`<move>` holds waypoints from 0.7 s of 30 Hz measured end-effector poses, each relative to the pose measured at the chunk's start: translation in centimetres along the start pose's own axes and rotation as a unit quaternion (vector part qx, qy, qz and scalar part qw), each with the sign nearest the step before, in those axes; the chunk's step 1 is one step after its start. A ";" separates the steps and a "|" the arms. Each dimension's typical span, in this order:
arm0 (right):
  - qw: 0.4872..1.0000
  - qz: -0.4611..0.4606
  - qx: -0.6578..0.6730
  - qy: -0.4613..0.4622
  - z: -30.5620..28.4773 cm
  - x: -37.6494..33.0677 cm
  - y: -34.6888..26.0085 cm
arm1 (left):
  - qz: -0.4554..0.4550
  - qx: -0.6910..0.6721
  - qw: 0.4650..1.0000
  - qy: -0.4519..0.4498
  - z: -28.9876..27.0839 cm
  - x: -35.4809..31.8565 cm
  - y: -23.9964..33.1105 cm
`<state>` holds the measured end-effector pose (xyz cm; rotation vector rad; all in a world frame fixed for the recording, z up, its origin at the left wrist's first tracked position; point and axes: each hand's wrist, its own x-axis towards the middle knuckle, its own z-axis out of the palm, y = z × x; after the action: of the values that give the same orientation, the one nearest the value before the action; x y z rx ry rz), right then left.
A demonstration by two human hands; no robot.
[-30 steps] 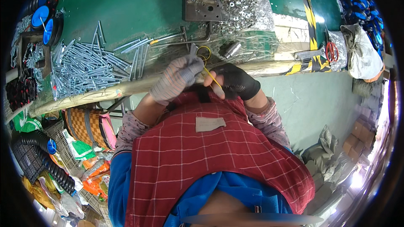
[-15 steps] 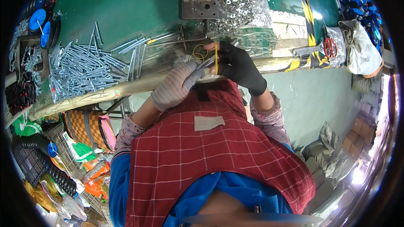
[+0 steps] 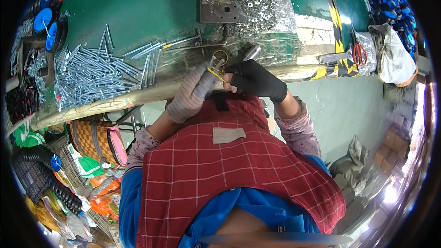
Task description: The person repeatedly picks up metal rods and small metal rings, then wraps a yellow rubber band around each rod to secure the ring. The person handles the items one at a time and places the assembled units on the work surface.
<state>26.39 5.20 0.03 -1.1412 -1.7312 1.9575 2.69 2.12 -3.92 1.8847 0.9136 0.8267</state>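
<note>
My left hand (image 3: pixel 189 94), in a grey striped glove, is closed around a few silver bolts (image 3: pixel 217 64) whose ends stick out past the fingers. A yellow rubber band (image 3: pixel 215 74) stretches from these bolts to my right hand (image 3: pixel 259 80), in a black fingerless glove, whose thumb and fingertips pinch it. Another thin yellow band (image 3: pixel 225 54) loops just beyond the bolts, at the bench edge. Next to the black glove lies a short metal cylinder (image 3: pixel 251 53). Part of the bolts is hidden by my left fingers.
A big heap of long bolts (image 3: pixel 94 76) covers the bench's left side. Nuts and washers (image 3: pixel 252 2) are piled on clear plastic beside a dark metal plate (image 3: pixel 216 11). A bent metal rod (image 3: pixel 220 41) lies before it. Red-handled scissors (image 3: pixel 359 54) rest at right. Blue-hubbed wheels (image 3: pixel 42 20) stand far left.
My right hand has moved down and slightly left, bringing the stretched yellow band off its spread fingers and over to the bolts. The left hand has tilted the bolts more upright.
</note>
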 end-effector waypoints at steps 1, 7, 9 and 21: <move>0.998 -0.022 0.043 -0.028 -0.3 -0.2 0.5 | 0.004 0.024 0.999 0.020 0.4 -0.4 -0.6; 0.814 -0.117 0.569 -0.006 3.5 -0.7 3.0 | 0.064 0.094 0.990 0.087 0.5 0.0 -0.3; 0.707 -0.089 0.697 -0.080 3.7 -0.3 3.6 | 0.088 0.103 0.985 0.111 0.7 0.0 0.0; 0.968 -0.078 0.237 -0.027 2.5 -1.4 0.4 | -0.042 0.382 0.911 -0.148 -3.8 2.3 4.7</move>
<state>25.59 2.40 0.07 -0.7630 -1.2260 2.1541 1.99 3.90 2.23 2.5170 1.2169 0.0907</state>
